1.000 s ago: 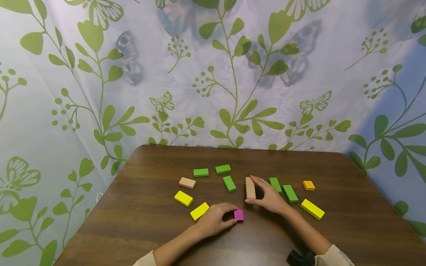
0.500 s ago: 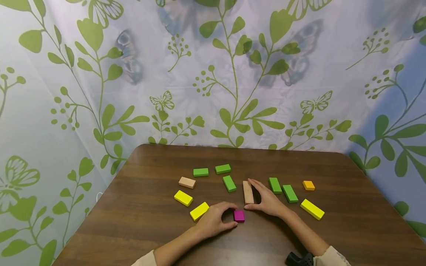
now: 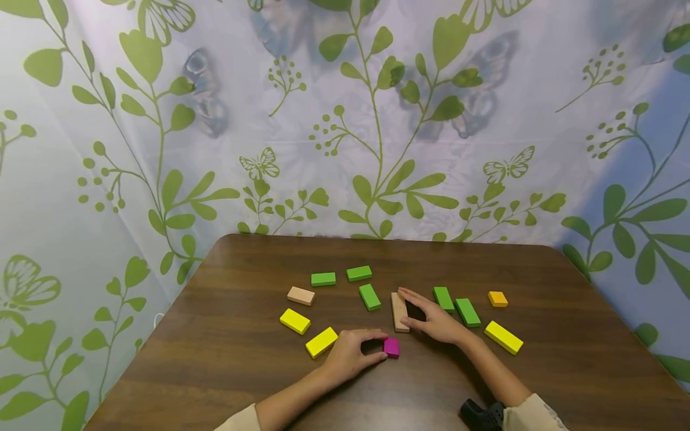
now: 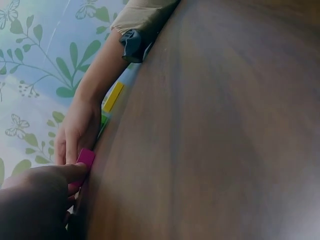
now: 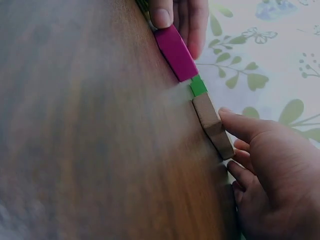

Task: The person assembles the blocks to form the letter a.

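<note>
My left hand (image 3: 347, 358) is at the table's front middle, pinching a small magenta block (image 3: 391, 348) between thumb and fingers. The left wrist view shows the left thumb against this magenta block (image 4: 86, 157). Just beyond and to the right, my right hand (image 3: 435, 320) holds a plain wooden block (image 3: 399, 312) that lies lengthwise away from me. Its index finger is at the far end and its thumb on the near right side. In the right wrist view, the right hand (image 5: 272, 170) has its thumb against the wooden block (image 5: 210, 120). The two blocks are apart.
Green blocks (image 3: 369, 297) lie behind the hands and to the right (image 3: 467, 312). Yellow blocks (image 3: 294, 321) and a wooden block (image 3: 301, 296) are at left. An orange block (image 3: 498, 299) and a yellow block (image 3: 504, 337) lie at far right. A patterned curtain (image 3: 345, 120) hangs behind.
The right hand has brought the wooden block nearer and slightly left, and its thumb has shifted up along the side. The left fingers, briefly loose around the magenta block, now close on it.
</note>
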A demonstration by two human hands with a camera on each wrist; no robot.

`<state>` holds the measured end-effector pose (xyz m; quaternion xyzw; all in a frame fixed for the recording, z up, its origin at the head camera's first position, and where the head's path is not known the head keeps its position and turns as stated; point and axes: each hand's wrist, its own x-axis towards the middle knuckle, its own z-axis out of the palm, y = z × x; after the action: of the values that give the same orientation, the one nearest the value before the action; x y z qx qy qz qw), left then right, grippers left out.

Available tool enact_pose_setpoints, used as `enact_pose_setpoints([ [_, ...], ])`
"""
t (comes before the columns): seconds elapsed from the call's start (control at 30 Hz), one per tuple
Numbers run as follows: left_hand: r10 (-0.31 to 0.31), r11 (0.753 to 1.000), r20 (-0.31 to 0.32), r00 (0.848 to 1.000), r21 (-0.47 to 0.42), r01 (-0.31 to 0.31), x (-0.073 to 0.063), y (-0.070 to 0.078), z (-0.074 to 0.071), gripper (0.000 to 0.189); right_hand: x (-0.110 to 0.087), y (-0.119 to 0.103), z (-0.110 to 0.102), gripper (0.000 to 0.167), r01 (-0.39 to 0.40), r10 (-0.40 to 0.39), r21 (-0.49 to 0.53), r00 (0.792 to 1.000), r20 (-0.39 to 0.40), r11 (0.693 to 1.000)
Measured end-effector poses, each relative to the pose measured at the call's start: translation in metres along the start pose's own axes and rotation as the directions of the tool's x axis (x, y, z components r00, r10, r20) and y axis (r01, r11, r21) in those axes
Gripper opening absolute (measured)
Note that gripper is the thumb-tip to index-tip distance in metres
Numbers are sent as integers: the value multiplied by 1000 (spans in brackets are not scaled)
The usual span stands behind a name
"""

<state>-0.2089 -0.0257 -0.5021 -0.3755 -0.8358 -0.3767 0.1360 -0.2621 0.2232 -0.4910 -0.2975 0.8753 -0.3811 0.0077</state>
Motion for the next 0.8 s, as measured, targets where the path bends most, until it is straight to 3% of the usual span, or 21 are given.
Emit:
enact_pose_setpoints([
  [0.17,-17,1000,-39,999,13,17,5,1,7,30,1,0,2,65,-23,23,-13,1000,-18,1000],
  [0.5,-129,988,-101,987,72,136,13,1,11,32,5,-1,10,67,-43,36,-54,990,-134,998],
  [0.8,-170,982,-83,982,62,176,19,4,12,32,4,1,11,66,-30,20,-77,991,-134,997],
])
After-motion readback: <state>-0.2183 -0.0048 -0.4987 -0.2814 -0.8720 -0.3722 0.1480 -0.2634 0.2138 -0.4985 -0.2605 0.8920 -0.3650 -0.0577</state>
